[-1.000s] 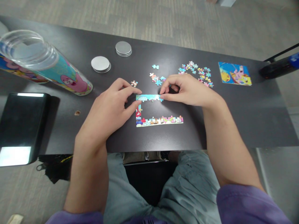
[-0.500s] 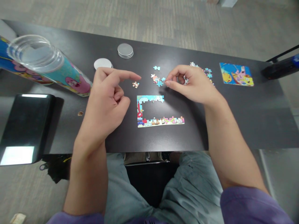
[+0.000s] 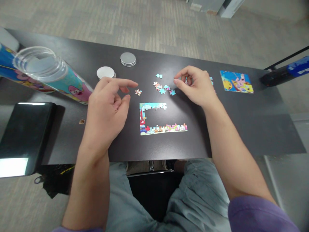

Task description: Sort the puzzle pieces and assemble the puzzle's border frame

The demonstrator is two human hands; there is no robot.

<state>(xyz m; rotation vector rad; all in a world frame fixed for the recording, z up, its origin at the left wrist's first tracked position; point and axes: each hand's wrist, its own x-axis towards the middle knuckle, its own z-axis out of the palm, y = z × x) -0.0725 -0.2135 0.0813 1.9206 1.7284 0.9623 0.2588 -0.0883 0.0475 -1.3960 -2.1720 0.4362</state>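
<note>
A partly joined jigsaw puzzle (image 3: pixel 164 129) lies on the dark table, its pieces forming a C-shaped border open to the right. My left hand (image 3: pixel 108 106) hovers left of it with the index finger stretched out and the other fingers curled, holding nothing. Near that fingertip lies a small brownish puzzle piece (image 3: pixel 138 92). Loose blue and pink pieces (image 3: pixel 162 91) sit above the border, with a single blue piece (image 3: pixel 159 76) farther back. Just right of them is my right hand (image 3: pixel 193 83), thumb and index finger slightly apart with no piece visible between them. It partly covers more pieces behind it.
A picture card (image 3: pixel 236 82) lies at the right, near a dark bottle (image 3: pixel 277 74). Grey round lids (image 3: pixel 128 59) and a white lid (image 3: pixel 105 72) are at the back. Clear-topped cartoon canisters (image 3: pixel 72 85) and a black device (image 3: pixel 25 135) occupy the left.
My right hand has drawn back to the right from the loose pieces, and a blue piece by its fingertips now lies on the table. My left hand's thumb has opened outward slightly. The view has shifted.
</note>
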